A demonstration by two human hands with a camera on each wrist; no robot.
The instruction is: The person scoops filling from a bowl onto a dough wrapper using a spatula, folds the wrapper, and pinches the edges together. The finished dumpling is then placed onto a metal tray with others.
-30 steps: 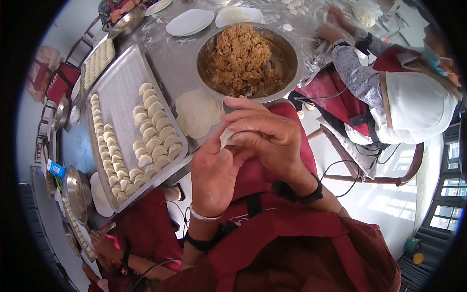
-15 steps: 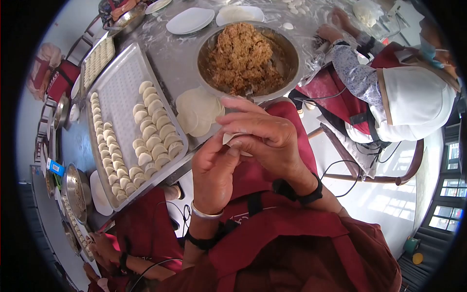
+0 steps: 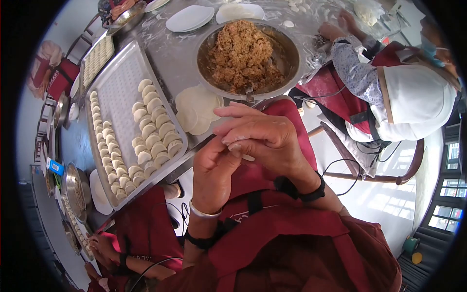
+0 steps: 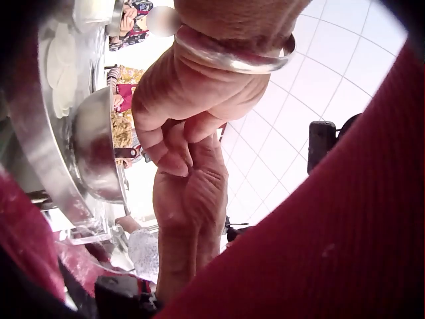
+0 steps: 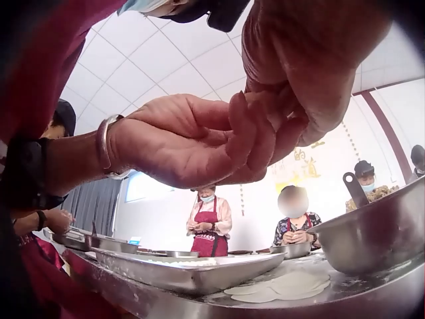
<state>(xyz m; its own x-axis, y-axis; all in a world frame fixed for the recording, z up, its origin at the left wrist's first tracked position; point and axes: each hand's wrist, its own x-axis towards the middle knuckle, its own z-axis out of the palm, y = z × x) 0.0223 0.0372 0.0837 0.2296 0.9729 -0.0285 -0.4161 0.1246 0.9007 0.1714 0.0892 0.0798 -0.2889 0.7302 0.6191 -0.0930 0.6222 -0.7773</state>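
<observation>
Both hands meet in front of the apron, fingertips together around a dumpling [image 3: 248, 157]. Only a sliver of its pale dough shows below the right thumb. The left hand [image 3: 212, 175], with a silver bangle at its wrist, cups it from the left, its thumb against the dough. From the right, the right hand [image 3: 270, 138] curls its fingers over the top and pinches with thumb and forefinger. In the left wrist view the left hand [image 4: 199, 93] hides the dumpling. Just beyond the hands lie round dough wrappers [image 3: 197, 109] on the metal table.
A steel bowl [image 3: 288, 56] of brown filling [image 3: 243, 53] stands beyond the hands. To the left, a metal tray [image 3: 119, 73] bears rows of dumplings [image 3: 158, 117]. White plates [image 3: 189, 20] lie farther back. Another person [image 3: 413, 102] sits close on the right.
The fingers have closed further over the dumpling; its white edge, plain between the hands a second ago, is now mostly covered. Both hands stay at about the same place.
</observation>
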